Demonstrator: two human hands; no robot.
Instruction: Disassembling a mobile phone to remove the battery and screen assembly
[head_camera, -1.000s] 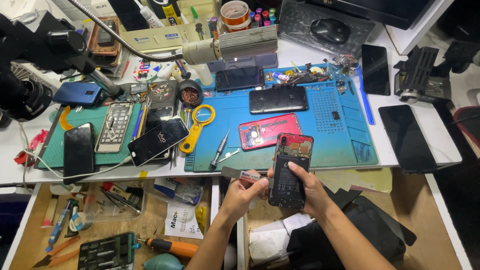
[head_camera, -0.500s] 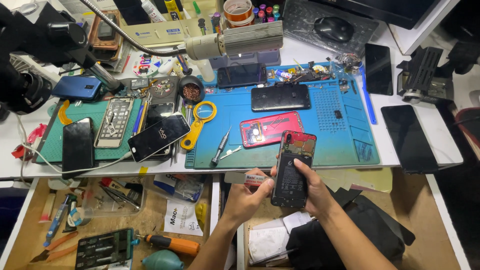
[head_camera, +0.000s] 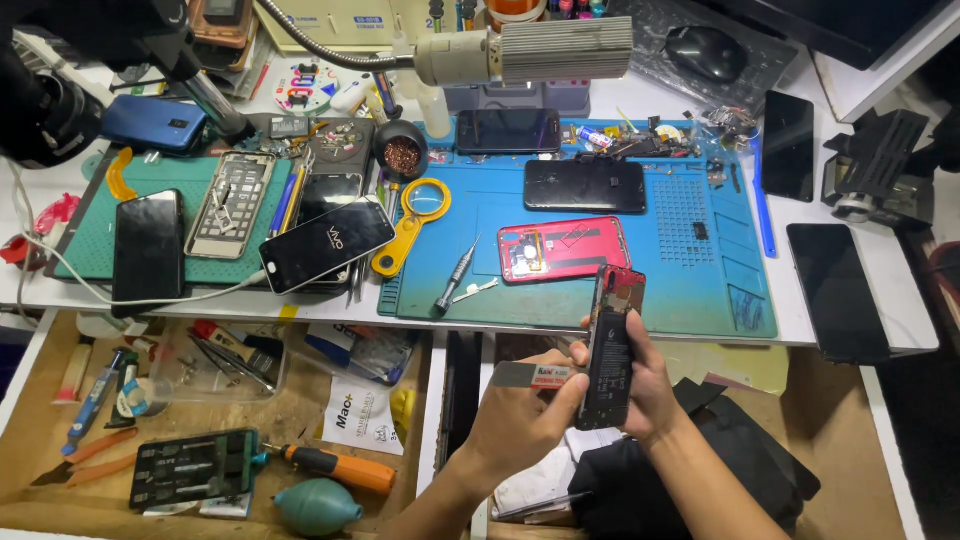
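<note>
Down at the lower centre of the head view, the right hand (head_camera: 650, 385) grips an opened phone (head_camera: 610, 350) upright, its fingers clamped around the phone's edges, dark battery facing the camera and a red frame showing at the top. The left hand (head_camera: 525, 420) sits just beside it, fingers pinched together on a thin flat metal pry tool (head_camera: 535, 375) whose tip touches the left edge of the phone.

Both hands hover in front of the counter (head_camera: 890, 300) edge, above a dark bag (head_camera: 720, 470) in the lower right of the frame. Directly above the held phone lies a blue work mat (head_camera: 700, 270) carrying a red phone back cover (head_camera: 565, 248), a black phone (head_camera: 585, 185) further up, and a screwdriver (head_camera: 455, 275) near the mat's left edge. A yellow magnifier (head_camera: 410, 225) lies across that left edge.

To the left, a green mat (head_camera: 90, 225) holds a dark phone (head_camera: 148, 250) and a bare phone frame (head_camera: 230, 205). Another phone with a lit screen (head_camera: 328, 245) rests tilted between the two mats.

An open drawer (head_camera: 60, 480) fills the lower left of the frame, holding an orange-handled screwdriver (head_camera: 330, 467), a teal air blower (head_camera: 315, 507) and a bit case (head_camera: 195, 470).

At the upper centre, a metal lamp head (head_camera: 530, 50) on a flexible arm hangs over the counter.
</note>
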